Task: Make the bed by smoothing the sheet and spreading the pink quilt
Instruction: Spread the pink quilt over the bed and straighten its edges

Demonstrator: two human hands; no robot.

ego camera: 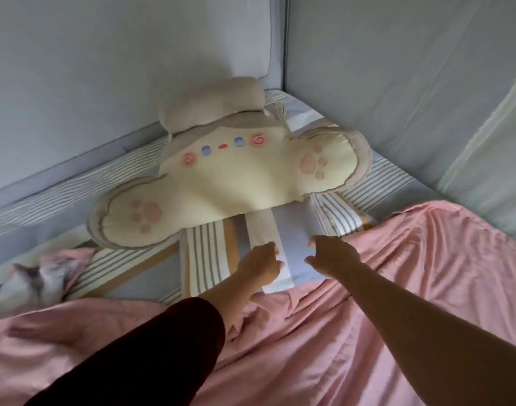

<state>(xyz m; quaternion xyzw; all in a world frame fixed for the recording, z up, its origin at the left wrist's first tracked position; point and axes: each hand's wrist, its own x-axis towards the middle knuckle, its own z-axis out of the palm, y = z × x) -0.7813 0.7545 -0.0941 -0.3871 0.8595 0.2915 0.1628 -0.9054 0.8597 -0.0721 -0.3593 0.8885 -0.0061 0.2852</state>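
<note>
Well, nearest me the pink quilt (353,317) fills the lower frame, rumpled, its top edge running across just below both wrists. I judge it must be drawn from behind the hands, upward in the frame. My left hand (261,263) sits curled, knuckles up, on the striped sheet (204,259); whether it pinches fabric I cannot tell. My right hand (333,256), close beside it, is loosely clawed and holds nothing. Beyond lies the paw-print pillow (236,177).

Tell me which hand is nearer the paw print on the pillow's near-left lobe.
Left. The left hand is over the striped sheet, below and right of that paw print; the right hand is farther right, by the pink quilt.
</note>
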